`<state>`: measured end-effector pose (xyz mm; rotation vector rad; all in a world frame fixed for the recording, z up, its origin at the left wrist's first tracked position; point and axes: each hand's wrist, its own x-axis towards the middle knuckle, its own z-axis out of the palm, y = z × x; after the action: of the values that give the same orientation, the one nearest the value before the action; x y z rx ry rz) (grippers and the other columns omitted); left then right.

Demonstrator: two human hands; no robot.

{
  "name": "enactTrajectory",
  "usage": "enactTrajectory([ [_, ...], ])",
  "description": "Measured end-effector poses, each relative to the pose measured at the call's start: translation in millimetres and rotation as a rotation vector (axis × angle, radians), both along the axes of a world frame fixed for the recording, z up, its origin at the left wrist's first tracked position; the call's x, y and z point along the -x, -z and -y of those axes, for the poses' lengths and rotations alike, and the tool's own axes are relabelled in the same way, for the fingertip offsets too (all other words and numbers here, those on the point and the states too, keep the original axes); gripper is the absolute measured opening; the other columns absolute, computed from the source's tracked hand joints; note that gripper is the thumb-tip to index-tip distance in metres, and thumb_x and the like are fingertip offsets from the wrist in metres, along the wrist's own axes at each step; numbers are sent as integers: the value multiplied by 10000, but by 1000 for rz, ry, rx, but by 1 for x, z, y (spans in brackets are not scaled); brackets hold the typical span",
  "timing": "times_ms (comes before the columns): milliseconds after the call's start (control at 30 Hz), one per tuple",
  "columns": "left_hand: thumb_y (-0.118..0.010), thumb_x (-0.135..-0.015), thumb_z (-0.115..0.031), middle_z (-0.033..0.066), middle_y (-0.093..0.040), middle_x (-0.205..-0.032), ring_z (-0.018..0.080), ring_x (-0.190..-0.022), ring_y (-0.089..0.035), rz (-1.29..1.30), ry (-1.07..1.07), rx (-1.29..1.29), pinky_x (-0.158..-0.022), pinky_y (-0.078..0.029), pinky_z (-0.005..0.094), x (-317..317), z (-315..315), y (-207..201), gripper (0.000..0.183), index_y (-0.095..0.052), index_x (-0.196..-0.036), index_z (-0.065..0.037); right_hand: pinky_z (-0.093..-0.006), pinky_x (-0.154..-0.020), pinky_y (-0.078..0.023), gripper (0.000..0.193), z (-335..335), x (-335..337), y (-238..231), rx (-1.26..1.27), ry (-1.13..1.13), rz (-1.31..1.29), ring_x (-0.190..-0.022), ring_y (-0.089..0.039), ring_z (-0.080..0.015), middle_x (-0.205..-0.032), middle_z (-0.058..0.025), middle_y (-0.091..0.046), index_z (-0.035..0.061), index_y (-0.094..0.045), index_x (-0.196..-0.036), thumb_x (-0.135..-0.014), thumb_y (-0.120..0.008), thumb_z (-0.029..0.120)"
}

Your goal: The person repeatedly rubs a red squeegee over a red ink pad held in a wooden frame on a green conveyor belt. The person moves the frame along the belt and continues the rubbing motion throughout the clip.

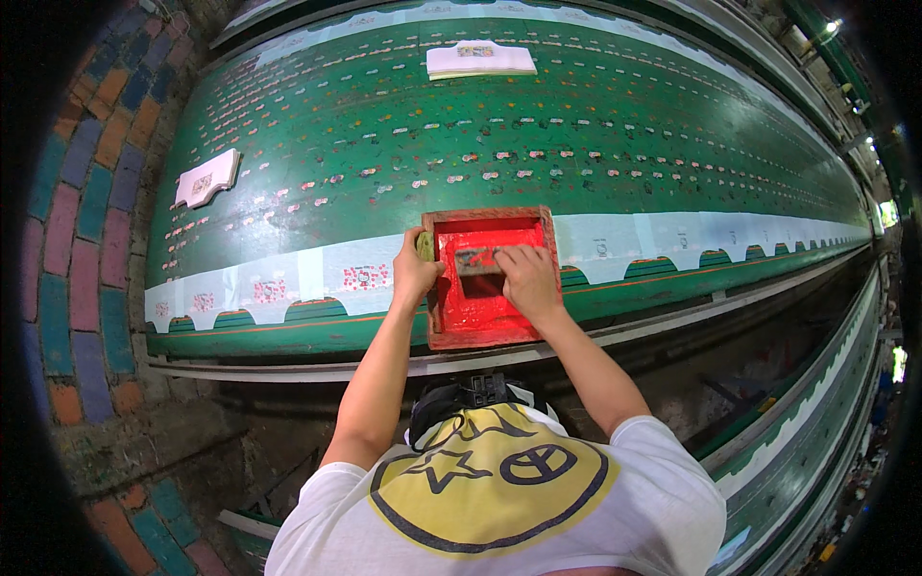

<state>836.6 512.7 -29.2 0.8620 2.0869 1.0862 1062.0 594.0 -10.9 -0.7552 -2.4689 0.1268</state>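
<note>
A wooden printing screen frame (488,339) coated inside with red ink lies over the strip of white cut pieces (322,264) at the table's near edge. My left hand (415,276) grips the frame's left side, next to a yellow-green pad (425,246) on that bar. Inside the frame, my right hand (527,280) is closed on a squeegee (477,259), its blade against the red-inked screen. Pieces left of the frame carry red and dark prints (365,277); those to the right show fainter outlines (602,246). The piece beneath the frame is hidden.
The long green table (384,202) bears rows of small ink-spotted labels or marks. A stack of white cut pieces (480,62) sits at the far side, another white printed stack (206,180) at the left. A pale rail (461,361) runs along the near edge. Coloured brick paving (86,211) lies left.
</note>
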Motion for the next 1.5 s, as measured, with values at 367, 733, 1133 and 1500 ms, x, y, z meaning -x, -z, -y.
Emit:
enactTrajectory([
  [367, -844, -691, -47, 230, -722, -1191, 399, -1094, -705, -20, 12, 37, -928, -558, 448, -1, 1, 1, 804, -512, -1417, -140, -478, -815, -480, 215, -35, 12, -4, 130, 22, 129, -917, -643, -311, -931, -79, -687, 95, -697, -955, -752, -643, 47],
  [733, -795, -680, 5, 188, -714, -1228, 324, -1136, -691, -2, -34, -86, -973, -537, 407, -7, 0, -5, 786, -535, -1413, -112, -433, -894, -454, 316, 59, -46, -14, 163, -24, 64, -1033, -648, -253, -1079, -63, -707, 73, -694, -1061, -746, -685, 57],
  [1133, -786, -662, -19, 176, -701, -1216, 328, -1117, -679, 24, -52, -194, -970, -532, 408, -156, -87, -5, 784, -526, -1396, -116, -427, -897, -452, 258, -29, -185, -39, 124, 74, 87, -1030, -651, -252, -1070, -65, -718, 69, -705, -1020, -767, -670, 41],
  [1500, -781, -625, 25, 146, -675, -1241, 276, -1124, -647, 30, -38, -47, -955, -527, 377, -214, -127, -1, 819, -539, -1400, -83, -429, -895, -453, 263, -65, -252, -18, 178, 36, 101, -1024, -652, -252, -1069, -63, -718, 75, -705, -1030, -772, -671, 40],
])
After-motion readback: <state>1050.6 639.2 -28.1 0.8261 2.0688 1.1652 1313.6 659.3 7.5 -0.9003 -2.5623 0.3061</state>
